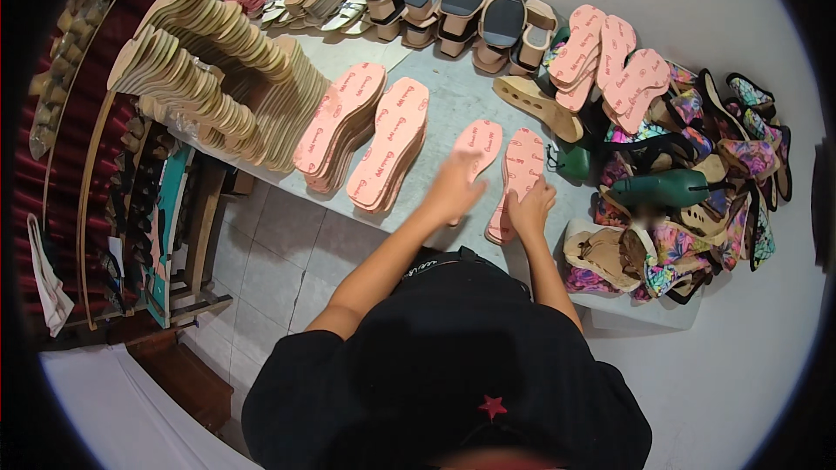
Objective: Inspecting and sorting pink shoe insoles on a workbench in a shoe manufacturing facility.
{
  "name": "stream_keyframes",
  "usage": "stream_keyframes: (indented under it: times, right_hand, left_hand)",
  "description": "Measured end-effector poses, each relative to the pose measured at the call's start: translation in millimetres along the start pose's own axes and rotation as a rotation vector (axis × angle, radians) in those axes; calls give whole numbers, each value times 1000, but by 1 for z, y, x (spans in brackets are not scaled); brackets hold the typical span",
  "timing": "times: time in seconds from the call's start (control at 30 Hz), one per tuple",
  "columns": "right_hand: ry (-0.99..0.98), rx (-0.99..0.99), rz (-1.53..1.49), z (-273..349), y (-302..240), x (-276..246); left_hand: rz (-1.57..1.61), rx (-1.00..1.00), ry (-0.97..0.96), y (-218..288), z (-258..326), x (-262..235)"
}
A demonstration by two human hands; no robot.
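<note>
Two small piles of pink printed insoles lie side by side on the pale table (427, 152) in front of me. My left hand (455, 187) is over the left insole (481, 135), blurred by motion, so I cannot make out whether its fingers grip it. On the right insole (523, 157), my right hand (532, 207) holds the near right edge, thumb on top and fingers along the side. Left of these stand two taller stacks of pink insoles (386, 144), toes pointing away.
Tall rows of beige soles (252, 117) stand at the left. Black-soled heeled sandals (466, 9) line the back. More pink insoles (601, 61) rest at the right above patterned shoes (753, 157), a green shoe last (657, 187) and a beige wedge sole (538, 109).
</note>
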State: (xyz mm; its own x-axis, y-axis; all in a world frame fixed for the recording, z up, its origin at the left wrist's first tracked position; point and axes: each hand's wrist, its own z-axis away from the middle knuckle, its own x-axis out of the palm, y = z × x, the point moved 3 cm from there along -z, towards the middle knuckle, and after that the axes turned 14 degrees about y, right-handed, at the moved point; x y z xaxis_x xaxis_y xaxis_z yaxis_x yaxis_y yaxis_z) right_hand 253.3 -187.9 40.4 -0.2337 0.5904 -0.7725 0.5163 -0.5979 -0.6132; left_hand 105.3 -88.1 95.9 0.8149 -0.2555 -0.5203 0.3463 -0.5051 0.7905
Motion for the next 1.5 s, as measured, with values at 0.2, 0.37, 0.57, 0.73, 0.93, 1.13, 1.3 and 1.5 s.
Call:
stream_keyframes:
  times: [0.2,0.37,0.57,0.73,0.93,1.13,1.3,1.5]
  right_hand:
    - [30,-383,-222,0,-93,18]
    - [-74,-629,-371,4,-204,52]
    - [30,-610,54,15,-233,116]
    - [78,-624,45,16,-231,122]
    - [71,-634,88,15,-232,123]
    - [37,-616,109,16,-232,124]
    - [36,-611,59,13,-229,128]
    - [149,-319,-711,-15,-189,98]
  left_hand:
    - [-585,-111,475,-30,-44,-161]
    - [-741,68,193,-93,-77,-174]
    - [-798,143,68,-131,-84,-155]
    - [-756,180,125,-132,-83,-155]
    - [-666,97,177,-133,-86,-165]
    - [-484,-56,114,-136,-94,-179]
    - [-488,29,196,-116,-98,-191]
    - [-127,35,302,-34,-93,-194]
